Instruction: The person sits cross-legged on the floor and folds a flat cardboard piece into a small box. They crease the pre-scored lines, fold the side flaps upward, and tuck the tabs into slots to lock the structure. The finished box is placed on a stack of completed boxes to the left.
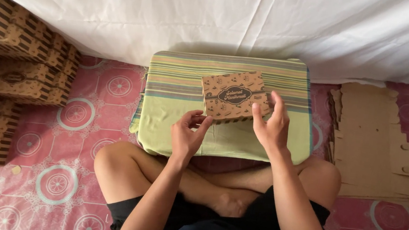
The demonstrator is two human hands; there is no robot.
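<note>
Here, the person sat cross-legged on a pink floor mat with circle patterns (pixel 80 112), facing a green striped cushion (pixel 178 111). A small brown printed cardboard box (pixel 232 93), closed, lay flat on the cushion's upper middle. Left hand (pixel 186 136): fingers loosely curled and partly spread, fingertips touching the box's near left corner, holding nothing. Right hand (pixel 270 125): fingers spread fairly wide, tips at the box's right edge, not gripping. A stack of identical folded brown boxes (pixel 0 73) stood at far left; a pile of flat unfolded brown cardboard blanks (pixel 373 140) lay at right. A white sheet (pixel 219 14) hung behind.
</note>
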